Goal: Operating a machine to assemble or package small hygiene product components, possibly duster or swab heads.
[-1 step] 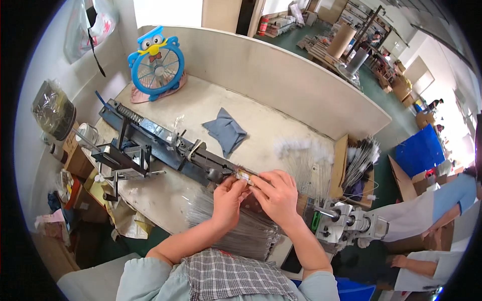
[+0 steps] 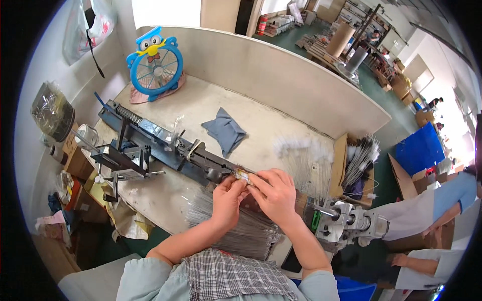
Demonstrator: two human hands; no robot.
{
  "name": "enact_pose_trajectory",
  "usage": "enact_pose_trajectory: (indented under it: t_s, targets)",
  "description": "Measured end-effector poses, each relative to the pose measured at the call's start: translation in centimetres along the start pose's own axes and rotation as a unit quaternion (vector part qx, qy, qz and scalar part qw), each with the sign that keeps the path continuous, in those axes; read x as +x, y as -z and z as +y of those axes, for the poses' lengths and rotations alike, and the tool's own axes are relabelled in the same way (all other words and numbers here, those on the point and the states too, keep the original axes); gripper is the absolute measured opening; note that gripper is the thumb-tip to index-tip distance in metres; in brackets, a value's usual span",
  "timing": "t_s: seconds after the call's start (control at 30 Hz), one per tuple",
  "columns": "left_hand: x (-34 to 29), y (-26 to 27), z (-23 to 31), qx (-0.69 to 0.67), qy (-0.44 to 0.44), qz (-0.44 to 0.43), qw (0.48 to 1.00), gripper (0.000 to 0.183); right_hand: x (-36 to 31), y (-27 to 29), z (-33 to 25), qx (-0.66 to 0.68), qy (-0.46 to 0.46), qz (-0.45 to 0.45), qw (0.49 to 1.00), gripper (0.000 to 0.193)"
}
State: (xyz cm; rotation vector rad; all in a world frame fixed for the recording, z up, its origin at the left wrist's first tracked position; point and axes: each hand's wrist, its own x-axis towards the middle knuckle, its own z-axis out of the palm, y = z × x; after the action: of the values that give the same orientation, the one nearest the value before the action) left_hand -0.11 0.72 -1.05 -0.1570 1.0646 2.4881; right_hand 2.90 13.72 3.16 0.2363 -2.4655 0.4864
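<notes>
Scarcely anything shifts from the earlier frame. Beyond the sheaf of thin grey wires [image 2: 246, 233], we see the left hand [image 2: 227, 203] pinched, its hold unclear, and the right hand [image 2: 277, 194] gripping a small yellow-and-white piece [image 2: 242, 175] at the long dark metal fixture [image 2: 159, 143]. We judge it light, best pinched by its ends.

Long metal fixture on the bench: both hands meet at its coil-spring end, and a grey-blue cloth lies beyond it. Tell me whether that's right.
Not quite. The head view shows the left hand and right hand meeting toward the opposite end of the long metal fixture, away from the coil spring. The grey-blue cloth does lie beyond it.
</notes>
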Motion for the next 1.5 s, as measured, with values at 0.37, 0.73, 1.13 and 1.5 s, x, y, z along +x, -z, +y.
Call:
enact_pose_trajectory:
  t_s: [0.37,0.73,1.13,1.5]
  targets:
    - [-0.1,-0.5,0.1,-0.066,0.015,0.018,0.998,0.011,-0.1,-0.3,0.2,0.036,-0.012,-0.02,0.999,0.025]
    - [0.0,-0.6,0.4,-0.07,0.028,0.023,0.997,0.01,-0.1,-0.8,-0.1,0.034,-0.025,-0.003,0.999,0.024]
    - [-0.1,-0.3,0.2,-0.084,0.035,0.043,0.995,0.009,0.3,-1.3,-0.6,0.034,-0.029,0.016,0.999,0.021]
    - [-0.3,-0.5,0.5,-0.1,0.054,0.04,0.993,0.009,-0.2,-1.7,-0.5,0.016,-0.02,0.055,0.998,0.023]
